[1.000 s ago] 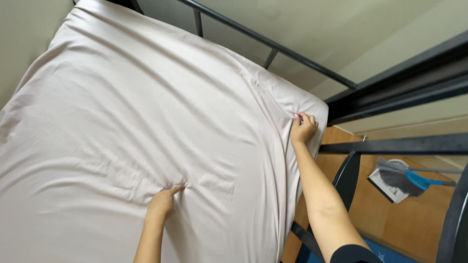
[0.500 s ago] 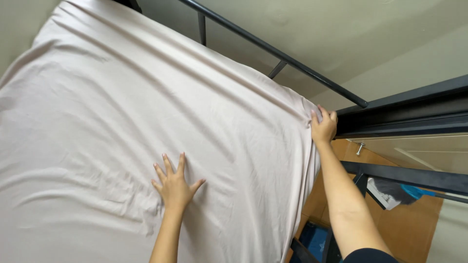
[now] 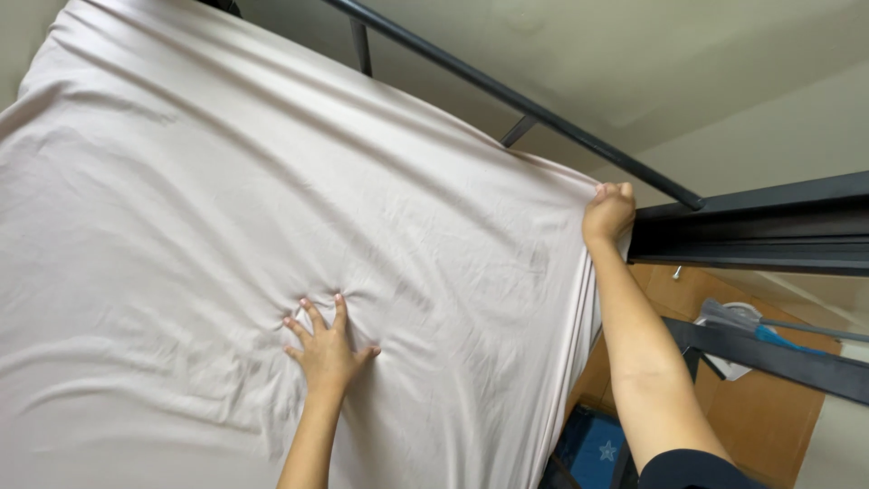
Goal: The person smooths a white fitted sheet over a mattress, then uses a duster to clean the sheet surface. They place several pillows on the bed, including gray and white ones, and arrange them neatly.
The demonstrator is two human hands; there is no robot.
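Now, sheet: I am looking down at a pale pink, lightly creased fitted bed sheet point(image 3: 272, 208) that is covering the mattress from the upper left to the lower right.
Left hand: my left hand point(image 3: 328, 349) is lying palm down on the sheet near the lower middle, its grip spread, fingertips point(image 3: 339, 301) digging in so that small folds are radiating from them.
Right hand: my right hand point(image 3: 607, 213) is reaching to the far right corner of the mattress, its grip pressed together and pinching the sheet's edge there.
Frame: a black metal bed rail point(image 3: 507, 95) is running diagonally just beyond the mattress, touching the corner area beside my right hand.
Below: a brown wooden floor point(image 3: 769, 407) and a blue item point(image 3: 588, 448) are showing past the bed's edge.
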